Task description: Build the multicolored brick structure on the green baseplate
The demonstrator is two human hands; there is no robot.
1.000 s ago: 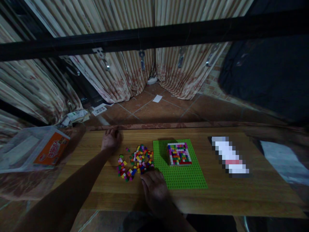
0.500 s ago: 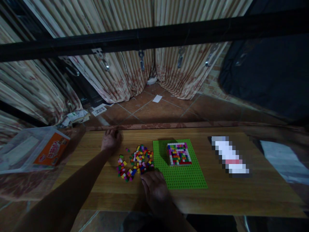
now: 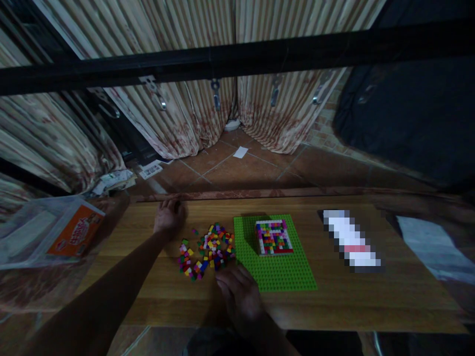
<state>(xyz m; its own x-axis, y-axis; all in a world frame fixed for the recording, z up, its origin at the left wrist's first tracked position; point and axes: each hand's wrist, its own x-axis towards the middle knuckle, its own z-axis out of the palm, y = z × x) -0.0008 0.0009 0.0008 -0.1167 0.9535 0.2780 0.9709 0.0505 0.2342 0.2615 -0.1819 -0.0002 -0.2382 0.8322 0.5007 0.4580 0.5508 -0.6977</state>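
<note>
A heap of small coloured bricks (image 3: pixel 208 249) lies on the wooden table (image 3: pixel 356 296). Right of it sits a green baseplate (image 3: pixel 274 274) carrying a square multicoloured block build (image 3: pixel 273 237) with a white rim. My left hand (image 3: pixel 168 216) rests palm down on the table beyond the heap, near the far edge, with its fingers loosely curled and nothing seen in them. My right hand (image 3: pixel 239 291) lies on the table just in front of the heap, by the baseplate's near left corner, fingers bent toward the bricks. Whether it holds a brick is hidden.
A clear plastic bag with an orange box (image 3: pixel 70 232) lies at the table's left end. A blurred white strip (image 3: pixel 351 242) and a pale sheet (image 3: pixel 434 249) lie to the right. A black bar (image 3: pixel 237 57) crosses overhead; curtains (image 3: pixel 193 118) and tiled floor (image 3: pixel 241 165) are behind.
My right hand has drawn back slightly toward me from the heap. The left hand stays where it was. The view has shifted a little.
</note>
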